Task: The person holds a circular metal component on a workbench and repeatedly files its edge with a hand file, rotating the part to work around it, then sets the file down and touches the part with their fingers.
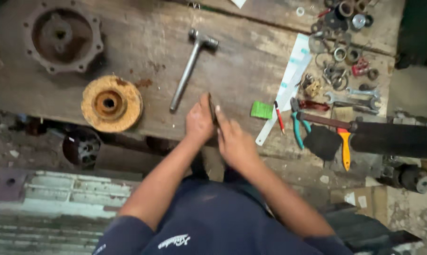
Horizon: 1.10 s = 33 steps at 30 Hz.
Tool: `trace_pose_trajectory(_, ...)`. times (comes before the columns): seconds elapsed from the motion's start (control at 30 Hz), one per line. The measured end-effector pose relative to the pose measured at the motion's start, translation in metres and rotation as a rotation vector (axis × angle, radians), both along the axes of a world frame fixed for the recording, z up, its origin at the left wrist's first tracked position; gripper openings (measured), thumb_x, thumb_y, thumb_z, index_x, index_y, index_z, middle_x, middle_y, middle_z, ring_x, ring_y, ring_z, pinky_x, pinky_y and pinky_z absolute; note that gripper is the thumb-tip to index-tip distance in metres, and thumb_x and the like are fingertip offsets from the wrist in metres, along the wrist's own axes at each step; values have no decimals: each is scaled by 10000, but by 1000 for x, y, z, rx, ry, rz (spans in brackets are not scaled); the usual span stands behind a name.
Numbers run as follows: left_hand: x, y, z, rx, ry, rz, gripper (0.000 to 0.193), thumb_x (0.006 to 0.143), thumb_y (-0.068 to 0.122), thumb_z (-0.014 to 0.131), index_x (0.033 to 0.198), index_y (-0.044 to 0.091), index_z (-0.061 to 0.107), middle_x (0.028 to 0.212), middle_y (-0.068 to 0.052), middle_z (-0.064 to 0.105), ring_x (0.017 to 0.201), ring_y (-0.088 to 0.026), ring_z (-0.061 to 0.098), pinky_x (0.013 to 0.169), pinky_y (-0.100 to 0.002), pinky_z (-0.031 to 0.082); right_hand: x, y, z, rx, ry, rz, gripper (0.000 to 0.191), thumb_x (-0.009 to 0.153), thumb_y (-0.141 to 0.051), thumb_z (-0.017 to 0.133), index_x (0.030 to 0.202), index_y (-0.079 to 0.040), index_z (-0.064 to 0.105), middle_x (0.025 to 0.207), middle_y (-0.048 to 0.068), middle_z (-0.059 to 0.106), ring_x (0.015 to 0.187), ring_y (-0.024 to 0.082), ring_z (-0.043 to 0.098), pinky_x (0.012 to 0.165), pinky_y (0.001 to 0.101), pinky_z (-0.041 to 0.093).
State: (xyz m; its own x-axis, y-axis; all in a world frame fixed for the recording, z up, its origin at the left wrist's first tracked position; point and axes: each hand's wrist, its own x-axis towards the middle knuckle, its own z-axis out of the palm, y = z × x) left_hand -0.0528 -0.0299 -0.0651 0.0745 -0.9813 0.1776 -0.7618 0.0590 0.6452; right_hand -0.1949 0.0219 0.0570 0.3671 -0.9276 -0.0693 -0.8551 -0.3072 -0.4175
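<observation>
Gripping a thin dark piece [213, 109] (blurred), both hands.

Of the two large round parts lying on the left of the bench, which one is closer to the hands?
The yellowish rusty disc with a central hole is closer. The dark flanged housing, ringed with bolt holes, lies farther back near the upper left corner.

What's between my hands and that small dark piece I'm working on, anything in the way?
Nothing visible. The left hand and right hand are both pressed against the small dark piece over the wooden workbench. The T-handle wrench lies beside them, apart.
</observation>
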Motion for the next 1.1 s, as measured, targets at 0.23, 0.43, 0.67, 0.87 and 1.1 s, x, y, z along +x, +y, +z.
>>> trace_pose_trajectory(0.23,-1,-2,8,-2,155,20,628,858,291,754,1363,91,439,1032,-206,700,952,-433,680,816,-532,540,-55,1,22,-81,-328,75,596,1002,-142,609,1569,-122,425,1307,259,655,1156,463,663,944,503,537)
trace_pose_trajectory(0.43,1,-3,20,-48,190,7,687,794,277,802,1359,101,453,1176,-219,676,1009,-450,675,849,-526,545,-41,-6,12,82,-210,-22,622,968,-200,644,1552,-159,434,1096,207,695,991,423,690,861,501,548)
trace_pose_trajectory(0.67,0,-7,24,23,158,10,870,703,165,790,1458,154,359,1282,-253,632,980,-490,659,810,-557,536,-18,-8,0,-37,-199,22,563,969,-161,606,1512,-129,464,1087,200,690,954,422,679,770,514,552)
trace_pose_trajectory(0.87,-1,-12,20,86,139,4,865,779,227,790,1479,163,285,1245,-251,632,971,-508,657,809,-580,528,-15,-12,-4,-18,-91,43,583,960,-165,602,1521,-131,447,1069,223,672,855,447,679,708,530,557)
trace_pose_trajectory(1.1,-3,-15,13,48,143,32,794,780,273,764,1428,89,344,1218,-286,636,926,-505,668,767,-577,532,-14,-7,-6,-74,-33,80,627,961,-196,599,1552,-140,396,1150,267,660,772,458,693,635,529,574)
